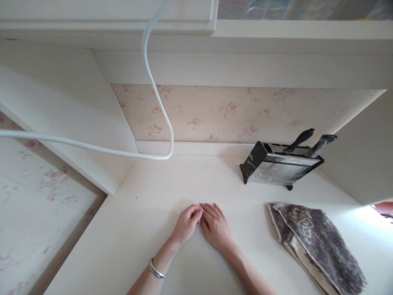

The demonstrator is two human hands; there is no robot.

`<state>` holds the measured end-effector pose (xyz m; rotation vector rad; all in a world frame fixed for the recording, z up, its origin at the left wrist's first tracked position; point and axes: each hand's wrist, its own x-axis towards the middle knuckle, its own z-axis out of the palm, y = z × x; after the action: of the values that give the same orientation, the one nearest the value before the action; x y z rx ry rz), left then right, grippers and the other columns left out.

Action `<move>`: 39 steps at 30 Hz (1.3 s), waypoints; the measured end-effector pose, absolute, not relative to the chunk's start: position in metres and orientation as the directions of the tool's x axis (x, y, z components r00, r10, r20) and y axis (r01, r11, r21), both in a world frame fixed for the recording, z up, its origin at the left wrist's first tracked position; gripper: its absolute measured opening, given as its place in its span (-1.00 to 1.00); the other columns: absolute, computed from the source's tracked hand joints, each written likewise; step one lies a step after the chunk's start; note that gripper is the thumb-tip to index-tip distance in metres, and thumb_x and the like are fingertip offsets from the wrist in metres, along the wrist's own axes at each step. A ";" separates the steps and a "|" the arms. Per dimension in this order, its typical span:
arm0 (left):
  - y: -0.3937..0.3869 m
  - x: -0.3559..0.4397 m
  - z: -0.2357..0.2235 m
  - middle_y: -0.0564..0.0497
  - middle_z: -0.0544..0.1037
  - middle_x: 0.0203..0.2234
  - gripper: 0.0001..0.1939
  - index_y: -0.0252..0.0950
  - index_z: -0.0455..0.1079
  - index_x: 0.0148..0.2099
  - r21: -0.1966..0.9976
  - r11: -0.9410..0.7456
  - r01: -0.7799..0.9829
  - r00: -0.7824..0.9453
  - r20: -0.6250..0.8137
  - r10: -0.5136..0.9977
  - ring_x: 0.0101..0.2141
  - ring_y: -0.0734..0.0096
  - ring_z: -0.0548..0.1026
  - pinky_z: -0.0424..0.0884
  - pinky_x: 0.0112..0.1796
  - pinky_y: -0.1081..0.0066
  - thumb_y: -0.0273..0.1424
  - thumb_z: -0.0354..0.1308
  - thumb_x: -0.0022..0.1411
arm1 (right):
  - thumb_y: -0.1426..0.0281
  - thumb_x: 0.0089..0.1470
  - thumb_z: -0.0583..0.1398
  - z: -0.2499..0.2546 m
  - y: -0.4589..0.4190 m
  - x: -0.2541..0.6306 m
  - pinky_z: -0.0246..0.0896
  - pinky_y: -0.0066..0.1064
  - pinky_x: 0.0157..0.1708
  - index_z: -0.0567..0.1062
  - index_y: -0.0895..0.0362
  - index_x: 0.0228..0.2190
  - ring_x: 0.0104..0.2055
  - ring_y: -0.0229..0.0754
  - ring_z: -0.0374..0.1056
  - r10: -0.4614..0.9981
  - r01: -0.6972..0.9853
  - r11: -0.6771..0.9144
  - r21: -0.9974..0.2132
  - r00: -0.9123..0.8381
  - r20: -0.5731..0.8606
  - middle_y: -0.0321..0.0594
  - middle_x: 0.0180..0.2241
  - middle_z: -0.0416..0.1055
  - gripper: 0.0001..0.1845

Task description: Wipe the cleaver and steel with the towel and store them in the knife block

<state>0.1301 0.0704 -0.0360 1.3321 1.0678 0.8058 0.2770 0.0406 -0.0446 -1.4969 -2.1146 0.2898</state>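
Resting on the white countertop (pixel 123 241), my left hand (pixel 186 223) has its fingers curled in and its thumb against the index finger. No object shows in it. A silver bangle (pixel 156 268) circles that wrist. My right hand (pixel 216 227) lies palm down on the counter, fingers stretched out and close together, holding nothing. The tips of both hands meet or nearly meet. A folded brown-and-beige towel (pixel 319 241) lies to the right of my right hand.
A knife block (pixel 279 166) with black ends and two handles sticking up stands at the back right. A white cable (pixel 158 98) hangs across the upper left. White cabinets (pixel 107 12) overhang the counter, and side panels (pixel 76 102) flank it. Floral wallpaper (pixel 196 110) covers the back wall.
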 end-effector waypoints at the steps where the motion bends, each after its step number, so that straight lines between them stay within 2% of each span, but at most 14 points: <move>1: 0.070 0.130 -0.036 0.15 0.27 -0.58 -0.67 -0.31 0.39 -0.20 0.987 0.105 0.121 0.342 -0.141 0.929 -0.56 0.53 0.21 0.14 -0.51 0.50 -0.13 0.03 0.26 | 0.47 0.16 0.06 -0.045 0.041 0.277 -0.01 -0.07 0.22 0.44 0.01 -0.01 0.14 -0.12 0.25 0.923 0.809 0.364 -0.461 -0.247 0.295 -0.21 0.07 0.40 -0.62; 39: 0.070 0.130 -0.038 0.14 0.28 -0.58 -0.67 -0.30 0.40 -0.20 0.986 0.110 0.124 0.338 -0.147 0.930 -0.55 0.53 0.21 0.14 -0.51 0.51 -0.13 0.03 0.26 | 0.48 0.15 0.07 -0.048 0.041 0.278 0.02 -0.06 0.20 0.44 0.01 -0.02 0.13 -0.11 0.27 0.915 0.816 0.376 -0.439 -0.253 0.314 -0.21 0.06 0.41 -0.62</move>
<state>0.1300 0.0701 -0.0383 1.3326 1.0760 0.8026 0.2776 0.0411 -0.0481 -1.4874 -2.1229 0.2519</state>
